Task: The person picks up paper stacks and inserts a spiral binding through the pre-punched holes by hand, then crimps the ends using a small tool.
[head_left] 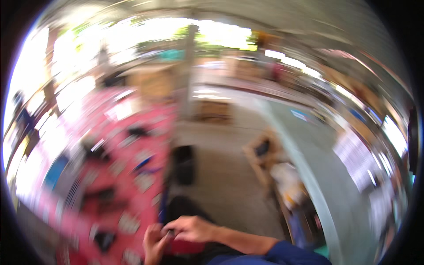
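Note:
Low in the head view my two hands meet in front of my body. My left hand [154,244] is closed, its thumb and fingers pinched near a small dark thing [171,232]. From the right, my right hand [192,229] reaches over to the same spot, with its fingers curled onto that piece. Only a bit of it shows between the fingertips, too small and blurred to name. To the left of my hands spreads a red-pink tabletop [152,119] strewn with several pale flat pieces and dark items.
A blue pen-like item [143,162] and a blue-and-white box [62,181] lie on the red table. Beyond my hands stands a dark bin [183,164]. A grey-green table [304,145] with papers [355,157] runs along the right, beside a cardboard box [251,154]. A post [189,70] rises behind.

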Demonstrator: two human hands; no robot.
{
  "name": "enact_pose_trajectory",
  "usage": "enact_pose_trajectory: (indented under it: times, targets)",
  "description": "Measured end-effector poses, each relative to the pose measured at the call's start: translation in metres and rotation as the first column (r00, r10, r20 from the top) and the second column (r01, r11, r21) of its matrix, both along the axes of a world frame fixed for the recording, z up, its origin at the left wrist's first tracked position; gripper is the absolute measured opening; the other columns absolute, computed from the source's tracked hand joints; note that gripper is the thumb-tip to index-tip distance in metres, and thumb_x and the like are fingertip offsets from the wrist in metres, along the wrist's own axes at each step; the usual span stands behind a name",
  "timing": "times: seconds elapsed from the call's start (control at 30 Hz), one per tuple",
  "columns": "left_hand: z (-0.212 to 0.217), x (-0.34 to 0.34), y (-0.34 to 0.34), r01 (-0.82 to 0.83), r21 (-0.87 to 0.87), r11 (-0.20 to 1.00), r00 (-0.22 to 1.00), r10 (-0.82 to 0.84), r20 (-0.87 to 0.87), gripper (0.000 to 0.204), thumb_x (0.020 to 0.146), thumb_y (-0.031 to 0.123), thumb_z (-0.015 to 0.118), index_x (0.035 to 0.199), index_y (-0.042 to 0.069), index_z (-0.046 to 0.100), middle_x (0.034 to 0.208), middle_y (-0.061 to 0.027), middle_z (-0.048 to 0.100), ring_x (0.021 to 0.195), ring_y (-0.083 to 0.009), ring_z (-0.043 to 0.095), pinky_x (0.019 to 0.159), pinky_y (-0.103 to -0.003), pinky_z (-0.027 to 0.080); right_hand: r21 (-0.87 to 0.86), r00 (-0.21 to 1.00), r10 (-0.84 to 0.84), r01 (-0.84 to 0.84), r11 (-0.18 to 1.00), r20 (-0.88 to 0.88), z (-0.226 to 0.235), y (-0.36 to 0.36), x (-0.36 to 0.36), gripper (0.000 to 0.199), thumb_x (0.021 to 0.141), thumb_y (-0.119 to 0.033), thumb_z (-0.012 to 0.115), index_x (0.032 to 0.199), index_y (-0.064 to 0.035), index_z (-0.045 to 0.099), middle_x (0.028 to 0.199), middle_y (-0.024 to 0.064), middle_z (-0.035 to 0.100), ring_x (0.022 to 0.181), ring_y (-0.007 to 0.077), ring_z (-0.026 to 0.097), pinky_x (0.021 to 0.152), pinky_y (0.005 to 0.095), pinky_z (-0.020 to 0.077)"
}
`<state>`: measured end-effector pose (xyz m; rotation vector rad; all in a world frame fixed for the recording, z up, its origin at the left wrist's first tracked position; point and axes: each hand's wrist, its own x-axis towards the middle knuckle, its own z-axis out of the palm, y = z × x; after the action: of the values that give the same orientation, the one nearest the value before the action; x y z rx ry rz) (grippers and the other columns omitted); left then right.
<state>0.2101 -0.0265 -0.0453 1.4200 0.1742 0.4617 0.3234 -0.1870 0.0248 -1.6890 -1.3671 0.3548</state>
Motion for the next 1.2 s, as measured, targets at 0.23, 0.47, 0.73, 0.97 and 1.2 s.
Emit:
enact_pose_trajectory:
  times: [0.23,0.47,0.73,0.97,1.2]
  targets:
    - [0.092,-0.05,0.022,-0.277,-0.037,0.96,0.876,0.268,0.402,0.051,0.087,0.009,0.064,0.13,0.007,0.036,0.103,-0.0058,0.06,0.087,-0.0098,0.056,0.077,-0.026,0.046,0.09,0.921,0.258,-0.242,0.966,-0.292,0.061,0.073,-0.007,0.034,0.076,0.004,0.065,0.108,-0.0031,0.057,0.099,0.0056,0.06,0.091,0.0113,0.056,0.079,0.0249,0.0459]
    - [0.096,-0.219,-0.029,-0.758,-0.121,0.641,0.627,0.767,0.137,0.047,0.084,0.006,0.065,0.125,0.005,0.043,0.089,-0.0031,0.058,0.074,-0.0059,0.054,0.064,-0.02,0.045,0.362,0.462,0.694,-0.617,0.698,-0.552,0.103,0.179,-0.144,0.032,0.08,0.004,0.062,0.109,-0.0031,0.052,0.099,0.0019,0.053,0.093,0.0092,0.05,0.082,0.0235,0.0409]
    - [0.195,-0.37,0.013,-0.8,0.325,-0.504,-0.309,0.811,0.497,0.019,0.083,0.001,0.055,0.099,0.003,0.064,0.075,0.0046,0.051,0.061,-0.0034,0.044,0.055,-0.018,0.038,0.458,0.415,0.868,-0.738,0.496,-0.272,0.134,0.286,-0.344,0.021,0.086,-0.008,0.06,0.106,-0.0049,0.055,0.089,0.0023,0.057,0.083,0.0091,0.051,0.074,0.0235,0.042]
    - [0.149,-0.416,0.058,-0.349,0.558,-0.752,-0.423,0.658,0.622,0.028,0.085,0.026,0.063,0.095,0.0,0.067,0.082,-0.0079,0.061,0.08,-0.0122,0.055,0.077,-0.025,0.043,0.481,0.315,0.842,-0.71,0.515,-0.437,0.075,0.354,-0.402,0.016,0.09,-0.016,0.054,0.088,-0.0027,0.063,0.087,0.0018,0.06,0.081,0.0076,0.052,0.068,0.0234,0.0424]
    - [0.128,-0.417,0.064,-0.926,-0.113,-0.361,-0.377,0.862,0.34,0.048,0.098,0.033,0.041,0.108,-0.009,0.062,0.096,-0.0106,0.066,0.088,-0.0154,0.059,0.084,-0.025,0.044,0.6,0.349,0.818,-0.558,0.573,-0.457,0.066,0.324,-0.414,0.026,0.095,-0.023,0.048,0.102,0.0014,0.055,0.091,0.0046,0.056,0.085,0.0112,0.05,0.079,0.0244,0.0396]
